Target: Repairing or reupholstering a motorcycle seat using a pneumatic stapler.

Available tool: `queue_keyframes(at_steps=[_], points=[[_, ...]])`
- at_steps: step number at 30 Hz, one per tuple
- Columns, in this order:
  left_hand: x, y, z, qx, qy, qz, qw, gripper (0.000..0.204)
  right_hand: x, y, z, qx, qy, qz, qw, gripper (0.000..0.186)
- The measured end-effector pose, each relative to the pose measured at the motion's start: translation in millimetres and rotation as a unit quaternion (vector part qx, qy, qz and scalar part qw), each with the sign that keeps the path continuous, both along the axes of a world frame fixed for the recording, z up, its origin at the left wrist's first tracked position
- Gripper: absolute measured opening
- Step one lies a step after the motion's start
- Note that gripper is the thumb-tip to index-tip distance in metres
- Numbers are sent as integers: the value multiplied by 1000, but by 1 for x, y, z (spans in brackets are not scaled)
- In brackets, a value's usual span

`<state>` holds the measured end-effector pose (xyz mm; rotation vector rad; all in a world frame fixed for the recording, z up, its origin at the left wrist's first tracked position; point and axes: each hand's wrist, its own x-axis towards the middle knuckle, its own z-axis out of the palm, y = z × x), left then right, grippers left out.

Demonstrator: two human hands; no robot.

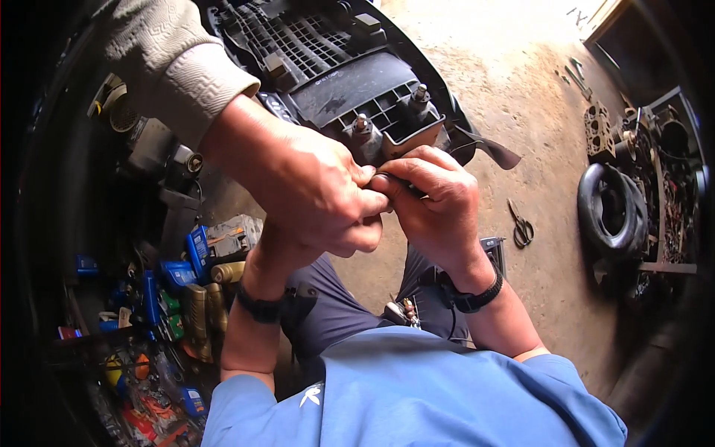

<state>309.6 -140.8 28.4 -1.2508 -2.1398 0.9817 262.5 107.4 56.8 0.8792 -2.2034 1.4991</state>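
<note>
A black moulded plastic part [350, 89], which looks like the underside of a motorcycle seat, lies ahead of me. Two threaded metal studs [362, 124] stand up near its close end. My right hand [441, 205] is closed just below that end, thumb and forefinger pinching something small and dark that I cannot make out. My left hand [287, 244] reaches up beside it, mostly covered by another person's hand [309, 179], which comes from the upper left in a grey sleeve [190, 82]. That hand's fingertips meet my right fingertips. My left fingers are hidden.
Black-handled scissors [523, 229] lie on the concrete floor [514, 89] at right. Farther right are a black rubber tube [607, 212], a perforated metal block [598, 132] and wrenches [576, 78]. Blue bottles [177, 274], gold bottles [197, 316] and loose parts crowd the left. A flat strap [497, 151] sticks out beside the plastic part.
</note>
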Motion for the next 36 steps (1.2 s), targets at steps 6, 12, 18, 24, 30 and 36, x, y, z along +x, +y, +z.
queue_keyframes(at_steps=[6, 12, 18, 24, 30, 36], points=[[28, 30, 14, 698, -348, 121, 614, 30, -8, 5, 6, 19, -25, 4, 999, 11], [31, 30, 2, 696, -276, 140, 648, 26, -16, 9, 15, 60, -42, 56, 996, 9], [26, 35, -4, 608, -178, 162, 757, 20, -25, 26, 17, 40, -71, 129, 988, 14], [23, 37, -23, 737, -194, 64, 644, 20, -18, 49, 11, 123, 79, 107, 983, 35], [37, 43, -11, 669, -48, 87, 737, 18, -28, 47, -13, 102, 180, 111, 972, 33], [36, 35, -2, 562, -59, 55, 823, 29, -35, 50, -23, 101, 176, 122, 972, 32]])
